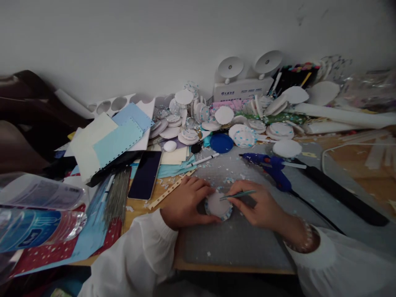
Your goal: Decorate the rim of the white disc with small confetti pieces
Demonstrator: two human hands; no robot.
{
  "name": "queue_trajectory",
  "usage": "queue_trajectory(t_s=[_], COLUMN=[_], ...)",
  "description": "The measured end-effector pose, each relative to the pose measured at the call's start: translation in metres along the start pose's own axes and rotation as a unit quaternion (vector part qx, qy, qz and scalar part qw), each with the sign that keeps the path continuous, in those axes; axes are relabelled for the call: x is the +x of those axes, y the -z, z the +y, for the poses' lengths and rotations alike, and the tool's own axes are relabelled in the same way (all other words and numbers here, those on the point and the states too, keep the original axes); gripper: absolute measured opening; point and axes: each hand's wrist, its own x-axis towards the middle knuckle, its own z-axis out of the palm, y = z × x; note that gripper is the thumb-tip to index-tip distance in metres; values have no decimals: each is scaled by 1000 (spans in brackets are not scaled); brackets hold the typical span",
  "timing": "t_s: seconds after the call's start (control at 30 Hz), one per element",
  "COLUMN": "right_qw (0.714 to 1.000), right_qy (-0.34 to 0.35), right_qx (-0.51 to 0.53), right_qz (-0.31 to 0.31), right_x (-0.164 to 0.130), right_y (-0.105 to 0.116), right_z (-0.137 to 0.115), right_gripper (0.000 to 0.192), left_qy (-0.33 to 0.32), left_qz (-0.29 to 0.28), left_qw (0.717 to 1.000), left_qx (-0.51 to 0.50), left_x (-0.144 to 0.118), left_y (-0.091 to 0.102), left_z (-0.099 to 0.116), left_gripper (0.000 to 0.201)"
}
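Observation:
A white paper disc with small blue and white bits around its rim lies on the grey mat. My left hand grips the disc from its left side, thumb along the near edge and fingers at the far edge. A pair of greenish tweezers is pinched in my right hand, and the tips reach over the disc's face. Whether the tips hold a bit is too small to tell. Loose blue and white paper bits are scattered just beyond the disc.
A blue glue gun lies to the right beside a black-handled tool. A phone and water bottles are at the left. Behind are a blue lid, many decorated discs and a twin-lamp box.

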Motion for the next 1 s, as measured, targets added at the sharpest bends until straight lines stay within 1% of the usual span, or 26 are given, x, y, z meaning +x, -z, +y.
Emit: queue_trajectory(t_s=[0.07, 0.13, 0.23, 0.3, 0.37, 0.5, 0.6, 0.73, 0.8, 0.9, 0.93, 1.0], right_qw=[1000, 1000, 994, 984, 967, 914, 889, 871, 868, 870, 873, 881], right_qy=[8, 2, -39, -72, -112, -185, -212, -229, -233, -232, -230, -227], right_qx=[-8, 11, 80, 131, 193, 323, 367, 395, 400, 395, 391, 377], right_qz=[1, 14, 61, 97, 124, 161, 173, 182, 178, 180, 179, 174], right_x=[-1, -1, 0, 1, 2, 0, 1, 5, 6, 5, 5, 4], right_y=[-1, -1, 2, 5, 8, 9, 7, 3, 1, -2, -2, -2], right_z=[0, 0, -2, -3, -3, -2, -1, -3, -3, -2, -1, -2], right_gripper=[7, 8, 10, 10, 9, 9, 9, 9, 9, 10, 10, 10], left_qy=[1, 1, 3, 6, 9, 20, 23, 20, 28, 65, 77, 93], left_qz=[0, -1, 0, 1, -1, -2, 1, 21, 51, 120, 138, 162], left_qw=[1000, 1000, 1000, 1000, 1000, 999, 998, 996, 991, 972, 964, 952], left_qx=[-5, -9, -13, -17, -22, -37, -55, -84, -120, -193, -213, -243], left_x=[0, 0, 0, 0, 0, 0, 0, 0, 0, 0, 0, 1], left_y=[0, 0, 0, 1, 1, 3, 5, 8, 9, 7, 6, 2], left_z=[0, -1, -1, -1, 0, 1, 2, 4, 8, 16, 19, 22], left_gripper=[66, 65, 66, 65, 65, 69, 71, 72, 64, 32, 25, 19])
